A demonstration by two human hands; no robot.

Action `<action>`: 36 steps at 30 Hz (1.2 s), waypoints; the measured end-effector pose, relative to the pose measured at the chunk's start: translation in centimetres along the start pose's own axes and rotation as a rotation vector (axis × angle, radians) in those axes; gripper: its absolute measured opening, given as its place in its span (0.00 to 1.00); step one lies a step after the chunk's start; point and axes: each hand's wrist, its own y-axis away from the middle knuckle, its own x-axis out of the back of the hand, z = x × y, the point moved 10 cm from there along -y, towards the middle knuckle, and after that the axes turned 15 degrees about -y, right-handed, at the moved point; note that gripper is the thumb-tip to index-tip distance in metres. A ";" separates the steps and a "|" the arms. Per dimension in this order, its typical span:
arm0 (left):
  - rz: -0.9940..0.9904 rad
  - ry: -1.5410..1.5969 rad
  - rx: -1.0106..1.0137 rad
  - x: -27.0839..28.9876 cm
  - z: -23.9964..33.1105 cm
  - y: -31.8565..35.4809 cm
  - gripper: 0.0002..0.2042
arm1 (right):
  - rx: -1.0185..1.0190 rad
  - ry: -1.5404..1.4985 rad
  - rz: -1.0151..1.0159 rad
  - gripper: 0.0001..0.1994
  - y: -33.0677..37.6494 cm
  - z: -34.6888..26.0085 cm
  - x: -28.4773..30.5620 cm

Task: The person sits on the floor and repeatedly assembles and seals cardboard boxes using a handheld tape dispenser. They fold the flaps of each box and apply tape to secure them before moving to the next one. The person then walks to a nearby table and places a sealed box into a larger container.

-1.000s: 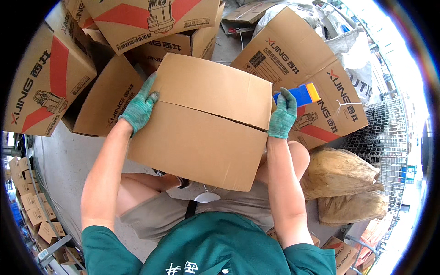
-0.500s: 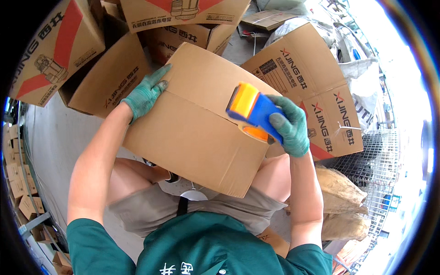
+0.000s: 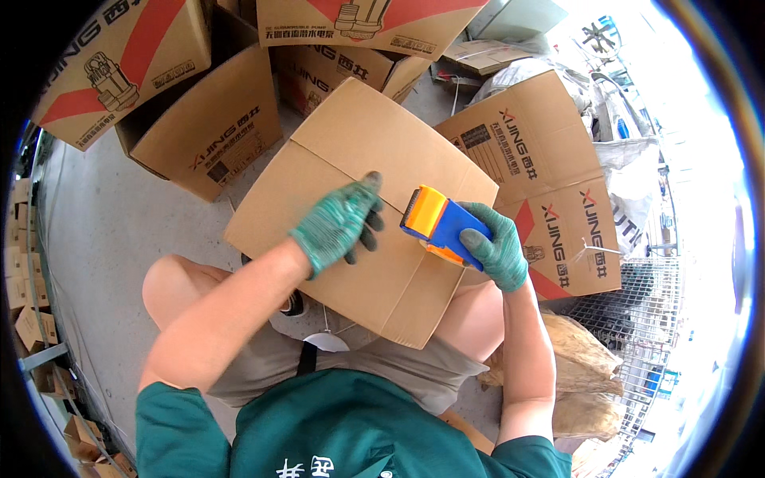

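Observation:
A closed brown cardboard box (image 3: 398, 131) sits tilted across in front of me at my knees, its flaps meeting along a seam. In my right hand (image 3: 500, 248), gloved in green, is a blue and yellow tape dispenser (image 3: 448, 225) with an orange part underneath. It is over the right part of the box top, close to the seam. My left hand (image 3: 339, 225), in a matching glove, hovers over the middle of the box with its fingers apart and nothing in them. Motion blurs its edge slightly.
Open printed cartons (image 3: 215, 131) stand at the far left, with more behind the box. A flattened carton (image 3: 534, 175) leans at the right. Below it are a wire mesh basket (image 3: 637, 319) and brown paper sacks (image 3: 582, 358). Small boxes (image 3: 32, 319) line the left edge.
My left hand has left the box's far left edge and moved right and nearer, over its middle. The tape dispenser has come slightly nearer in my right hand. The view has shifted a little.

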 end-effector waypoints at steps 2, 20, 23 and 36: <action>-0.043 0.078 -0.044 -2.1 0.2 -0.3 0.25 | -0.003 -0.015 0.001 0.31 0.1 -0.2 -0.3; 0.580 -0.108 -0.271 26.3 -1.9 -4.8 0.19 | -0.072 0.228 -0.128 0.29 -2.2 -2.7 -2.7; 0.549 -0.232 -0.179 24.2 -2.5 -5.8 0.19 | -0.087 0.287 -0.112 0.29 -2.2 -2.4 -2.9; 0.460 -1.200 -0.098 21.0 -5.2 -11.6 0.28 | -0.049 0.320 -0.101 0.30 -2.5 -3.4 -3.7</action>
